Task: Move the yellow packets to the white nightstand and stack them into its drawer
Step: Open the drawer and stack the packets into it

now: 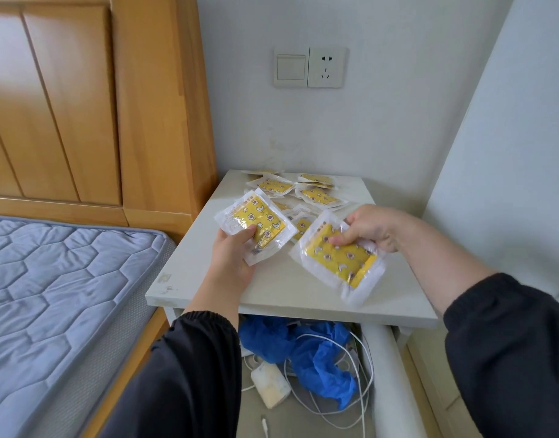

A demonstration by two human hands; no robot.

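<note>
Single view: head cam, wide-angle. It is aimed fwd and down, held close above the front edge of the nightstand [287, 289]. The drawer [379, 374] is seen below, bed [50, 295] at left, wall [398, 137] straight ahead.

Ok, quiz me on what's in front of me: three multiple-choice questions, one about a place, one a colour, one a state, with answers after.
1. Where does the packet pile lie?
A. on the nightstand
B. on the mattress
C. on the floor

2. The bag in the drawer is:
A. red
B. green
C. blue

3. The left hand is:
A. open and idle
B. holding a packet
C. pulling a cable

Answers:
1 A, the pile sits at the back of the white top.
2 C, crumpled blue plastic shows in the open drawer.
3 B, its thumb lies on the packet's lower edge.
</note>
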